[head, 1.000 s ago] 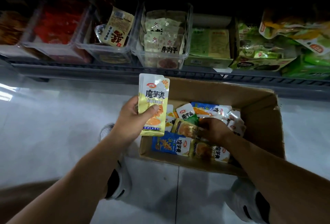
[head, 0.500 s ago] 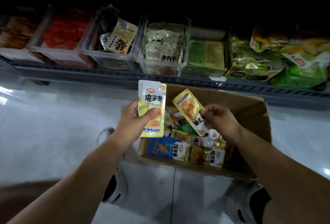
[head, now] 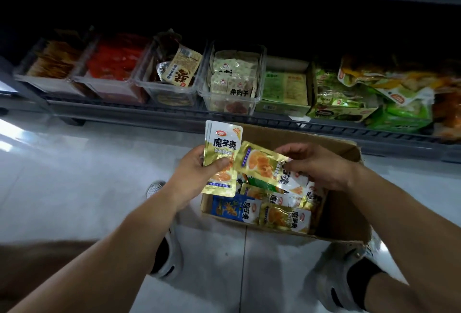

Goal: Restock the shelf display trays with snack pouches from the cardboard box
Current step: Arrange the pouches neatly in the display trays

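Leftward since a moment ago, the right hand (head: 321, 168) has brought its yellow pouch (head: 259, 163) up to the upright stack of pouches (head: 222, 149) that the left hand (head: 192, 175) grips, thumb across the front, over the cardboard box (head: 346, 213). Right fingers (head: 291, 149) pinch that pouch by one end. Gathering seems the step in hand; next, I judge, it must slide square under the left thumb before the bundle goes to the shelf display trays (head: 232, 97).
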Demonstrator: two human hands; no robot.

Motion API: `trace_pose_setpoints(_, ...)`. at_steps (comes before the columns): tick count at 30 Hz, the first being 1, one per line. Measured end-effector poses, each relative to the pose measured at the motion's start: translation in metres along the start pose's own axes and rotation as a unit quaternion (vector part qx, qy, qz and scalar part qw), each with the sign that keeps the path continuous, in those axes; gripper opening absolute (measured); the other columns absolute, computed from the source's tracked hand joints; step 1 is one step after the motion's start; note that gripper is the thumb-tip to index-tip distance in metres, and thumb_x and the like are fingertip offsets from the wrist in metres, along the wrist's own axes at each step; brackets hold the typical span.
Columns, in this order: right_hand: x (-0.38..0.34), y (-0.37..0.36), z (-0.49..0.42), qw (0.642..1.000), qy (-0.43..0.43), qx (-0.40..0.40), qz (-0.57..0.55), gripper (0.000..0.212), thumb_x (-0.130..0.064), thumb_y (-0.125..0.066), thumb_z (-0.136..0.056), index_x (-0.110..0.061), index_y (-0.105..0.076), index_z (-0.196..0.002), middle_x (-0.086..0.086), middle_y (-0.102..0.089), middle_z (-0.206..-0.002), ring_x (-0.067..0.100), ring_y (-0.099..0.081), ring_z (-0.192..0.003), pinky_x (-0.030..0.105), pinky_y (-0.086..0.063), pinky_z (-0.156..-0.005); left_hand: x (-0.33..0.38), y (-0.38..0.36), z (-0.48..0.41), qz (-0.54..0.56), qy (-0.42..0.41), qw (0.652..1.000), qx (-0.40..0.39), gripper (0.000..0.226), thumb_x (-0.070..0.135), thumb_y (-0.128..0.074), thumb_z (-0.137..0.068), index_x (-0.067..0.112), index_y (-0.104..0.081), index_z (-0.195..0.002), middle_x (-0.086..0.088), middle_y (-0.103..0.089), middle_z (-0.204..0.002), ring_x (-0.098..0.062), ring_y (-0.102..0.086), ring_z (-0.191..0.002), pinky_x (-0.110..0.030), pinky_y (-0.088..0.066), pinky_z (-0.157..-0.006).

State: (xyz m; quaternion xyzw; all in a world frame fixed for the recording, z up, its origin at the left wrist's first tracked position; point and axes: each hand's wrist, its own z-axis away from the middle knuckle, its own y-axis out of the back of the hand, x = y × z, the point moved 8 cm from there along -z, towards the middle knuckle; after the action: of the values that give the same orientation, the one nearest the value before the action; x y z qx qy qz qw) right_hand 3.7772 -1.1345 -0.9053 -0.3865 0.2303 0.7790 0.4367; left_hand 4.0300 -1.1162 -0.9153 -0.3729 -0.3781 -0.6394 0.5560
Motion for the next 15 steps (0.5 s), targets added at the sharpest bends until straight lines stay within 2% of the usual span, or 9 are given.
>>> trace_pose_setpoints(2,-0.006,0.003,0.005,0.997,-0.001,-0.03,0.075,0.034,-0.001,-0.067,-0.091,-0.025,-0.074,-0.113,0.0,-0.074,-0.112,0.017,-0.07,-0.1,0.036,-0.053,-0.092,0.003,-0.006,0.003,-0.024,-0.005,0.999,-0.027,0.025,0.015,-0.076,-0.091,0.019,-0.07,-0.115,0.003,-0.079,-0.107,-0.018,-0.076,-0.101,-0.034,-0.06,-0.086)
trace_pose_setpoints(4,-0.016,0.004,0.007,0.992,0.008,-0.018,0.127,0.031,-0.006,-0.072,-0.088,-0.028,-0.075,-0.11,-0.004,-0.075,-0.112,0.016,-0.069,-0.106,0.038,-0.052,-0.098,0.004,-0.014,0.005,-0.044,-0.002,0.998,-0.049,0.024,0.014,-0.076,-0.091,0.025,-0.07,-0.11,0.006,-0.079,-0.106,-0.017,-0.076,-0.1,-0.037,-0.059,-0.09)
trace_pose_setpoints(6,-0.028,0.008,0.006,0.987,0.028,0.051,0.148,0.025,-0.013,-0.079,-0.083,-0.03,-0.076,-0.102,0.001,-0.076,-0.105,0.018,-0.072,-0.089,0.038,-0.059,-0.083,0.003,-0.026,0.009,-0.063,0.008,0.995,-0.075,0.025,0.016,-0.077,-0.09,0.029,-0.069,-0.11,0.009,-0.079,-0.106,-0.014,-0.076,-0.098,-0.04,-0.059,-0.093)
trace_pose_setpoints(8,-0.039,0.01,0.006,0.982,0.051,0.121,0.134,0.026,-0.016,-0.084,-0.078,-0.028,-0.073,-0.099,0.014,-0.073,-0.102,0.02,-0.063,-0.066,0.032,-0.054,-0.058,0.003,-0.036,0.012,-0.071,0.011,0.993,-0.097,0.026,0.018,-0.077,-0.089,0.026,-0.069,-0.112,0.007,-0.079,-0.106,-0.015,-0.076,-0.098,-0.043,-0.059,-0.095)
trace_pose_setpoints(9,-0.043,0.01,0.006,0.978,0.064,0.146,0.132,0.031,-0.017,-0.086,-0.076,-0.027,-0.071,-0.101,0.016,-0.072,-0.1,0.019,-0.06,-0.062,0.029,-0.051,-0.053,0.003,-0.04,0.013,-0.069,0.011,0.992,-0.102,0.026,0.019,-0.077,-0.09,0.026,-0.069,-0.113,0.006,-0.079,-0.107,-0.015,-0.076,-0.098,-0.045,-0.059,-0.096)
trace_pose_setpoints(12,-0.053,0.003,0.006,0.964,0.102,0.185,0.161,0.047,-0.019,-0.089,-0.073,-0.027,-0.062,-0.111,0.002,-0.067,-0.096,0.012,-0.062,-0.067,0.025,-0.052,-0.054,0.002,-0.041,0.016,-0.041,0.025,0.994,-0.099,0.024,0.02,-0.077,-0.09,0.027,-0.07,-0.112,0.004,-0.079,-0.107,-0.019,-0.077,-0.098,-0.049,-0.058,-0.096)
trace_pose_setpoints(15,-0.065,-0.01,0.007,0.938,0.141,0.189,0.253,0.052,-0.026,-0.089,-0.073,-0.032,-0.06,-0.116,-0.008,-0.065,-0.102,0.007,-0.064,-0.085,0.022,-0.054,-0.067,-0.001,-0.041,0.017,-0.033,0.042,0.992,-0.115,0.028,0.023,-0.078,-0.089,0.025,-0.07,-0.116,0.0,-0.079,-0.108,-0.023,-0.076,-0.1,-0.053,-0.055,-0.1)
